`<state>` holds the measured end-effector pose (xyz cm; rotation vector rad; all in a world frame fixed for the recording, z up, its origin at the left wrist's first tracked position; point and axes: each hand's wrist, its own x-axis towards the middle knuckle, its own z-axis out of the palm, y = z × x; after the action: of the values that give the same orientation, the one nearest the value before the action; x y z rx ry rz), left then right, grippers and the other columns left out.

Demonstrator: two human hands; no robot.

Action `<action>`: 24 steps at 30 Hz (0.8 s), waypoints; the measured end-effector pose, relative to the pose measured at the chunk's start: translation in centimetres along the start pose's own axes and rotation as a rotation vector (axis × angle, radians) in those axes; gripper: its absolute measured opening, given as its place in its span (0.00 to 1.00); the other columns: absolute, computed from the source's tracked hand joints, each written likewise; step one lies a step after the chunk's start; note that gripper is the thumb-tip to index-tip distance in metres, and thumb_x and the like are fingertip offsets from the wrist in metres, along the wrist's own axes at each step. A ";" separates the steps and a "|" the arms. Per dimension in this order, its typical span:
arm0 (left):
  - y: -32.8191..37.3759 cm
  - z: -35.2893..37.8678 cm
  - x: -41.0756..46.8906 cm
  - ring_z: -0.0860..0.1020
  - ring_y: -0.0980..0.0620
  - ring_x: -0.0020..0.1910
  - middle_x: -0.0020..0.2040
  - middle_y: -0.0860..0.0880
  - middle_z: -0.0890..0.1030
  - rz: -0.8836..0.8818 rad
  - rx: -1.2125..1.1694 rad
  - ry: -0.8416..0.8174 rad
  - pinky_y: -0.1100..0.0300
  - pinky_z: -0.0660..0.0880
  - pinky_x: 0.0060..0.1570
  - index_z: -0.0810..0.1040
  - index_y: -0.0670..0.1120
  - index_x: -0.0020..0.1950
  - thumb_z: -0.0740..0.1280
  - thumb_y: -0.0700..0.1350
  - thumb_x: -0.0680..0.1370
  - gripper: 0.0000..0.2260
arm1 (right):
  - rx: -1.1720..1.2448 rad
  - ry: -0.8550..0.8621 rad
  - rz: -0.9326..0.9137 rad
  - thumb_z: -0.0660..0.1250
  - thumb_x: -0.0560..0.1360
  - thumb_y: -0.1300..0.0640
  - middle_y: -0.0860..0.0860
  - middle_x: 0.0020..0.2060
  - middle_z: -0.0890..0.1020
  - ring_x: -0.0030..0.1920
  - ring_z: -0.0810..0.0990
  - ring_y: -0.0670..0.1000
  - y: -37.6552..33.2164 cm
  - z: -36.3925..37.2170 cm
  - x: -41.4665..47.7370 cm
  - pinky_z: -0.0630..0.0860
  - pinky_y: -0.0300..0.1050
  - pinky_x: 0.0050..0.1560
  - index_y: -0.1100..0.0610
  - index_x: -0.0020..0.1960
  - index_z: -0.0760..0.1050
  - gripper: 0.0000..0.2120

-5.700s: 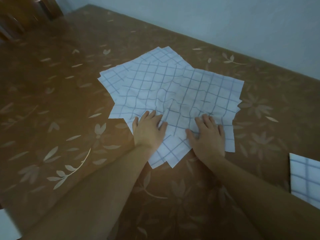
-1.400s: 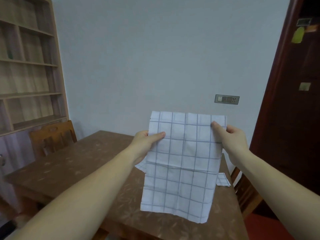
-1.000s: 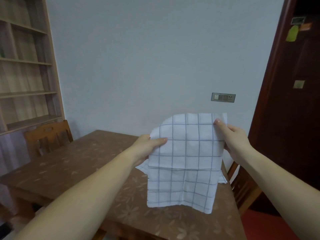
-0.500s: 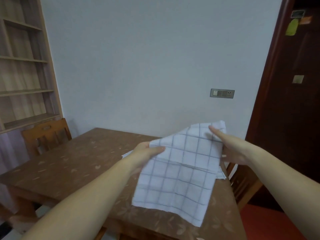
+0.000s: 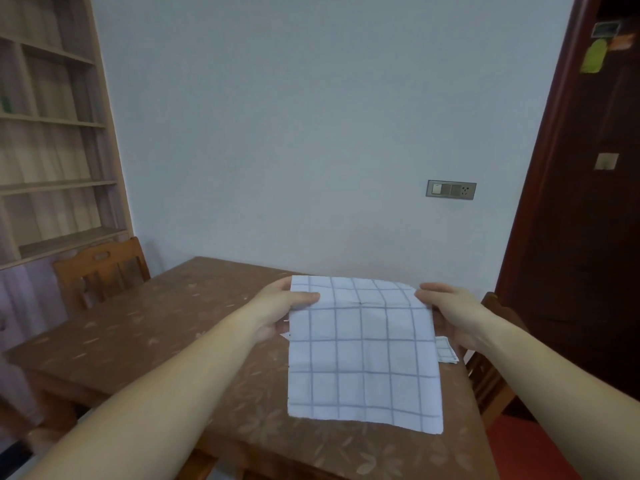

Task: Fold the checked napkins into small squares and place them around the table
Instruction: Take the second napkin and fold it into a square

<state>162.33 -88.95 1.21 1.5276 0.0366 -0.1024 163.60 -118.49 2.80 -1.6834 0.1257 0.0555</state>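
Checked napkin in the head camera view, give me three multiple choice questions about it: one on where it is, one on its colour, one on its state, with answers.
1. Where is the checked napkin?
A. Held up over the table's near end
B. On the shelf
C. Draped on the chair

2. What colour are its grid lines?
A. Red
B. Grey-blue
C. Green

3. How is it held?
A. Crumpled in one fist
B. Lying flat, untouched
C. Pinched at its two top corners, hanging down

Answers:
1. A, it hangs between the hands in front of the brown table.
2. B, thin grey-blue lines cross the white cloth.
3. C, the left hand and right hand each grip a top corner, thumbs in front, and the rest hangs down.
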 end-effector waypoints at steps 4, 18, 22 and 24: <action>0.2 0.1 0.1 0.83 0.47 0.52 0.59 0.46 0.82 0.036 -0.064 0.101 0.54 0.79 0.47 0.72 0.47 0.69 0.76 0.39 0.71 0.28 | -0.018 0.107 -0.087 0.69 0.77 0.57 0.57 0.41 0.84 0.43 0.84 0.59 0.5 0.4 0.2 0.80 0.60 0.56 0.51 0.65 0.73 0.17; 0.5 0.6 0.7 0.79 0.43 0.59 0.68 0.37 0.73 0.085 0.098 0.102 0.47 0.78 0.57 0.66 0.64 0.71 0.78 0.39 0.59 0.45 | -0.135 0.158 -0.423 0.69 0.74 0.67 0.47 0.56 0.79 0.51 0.80 0.49 -0.4 -0.5 -0.9 0.76 0.45 0.50 0.46 0.70 0.68 0.29; 0.5 0.6 0.9 0.81 0.42 0.57 0.62 0.38 0.77 0.112 0.154 0.021 0.46 0.77 0.59 0.76 0.65 0.57 0.77 0.40 0.57 0.33 | 0.012 0.100 -0.348 0.70 0.75 0.62 0.52 0.47 0.87 0.54 0.83 0.55 -0.7 -1.3 -0.5 0.77 0.54 0.61 0.49 0.59 0.76 0.16; 0.5 0.6 0.8 0.79 0.43 0.60 0.61 0.41 0.79 0.145 0.207 0.025 0.46 0.76 0.61 0.78 0.64 0.54 0.76 0.40 0.59 0.28 | -0.021 0.082 -0.360 0.70 0.74 0.64 0.53 0.47 0.87 0.53 0.84 0.52 -0.8 -1.6 -0.5 0.78 0.50 0.60 0.53 0.58 0.78 0.14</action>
<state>163.12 -89.53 1.65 1.7330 -0.0667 0.0297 163.13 -120.00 3.79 -1.7062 -0.1174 -0.2829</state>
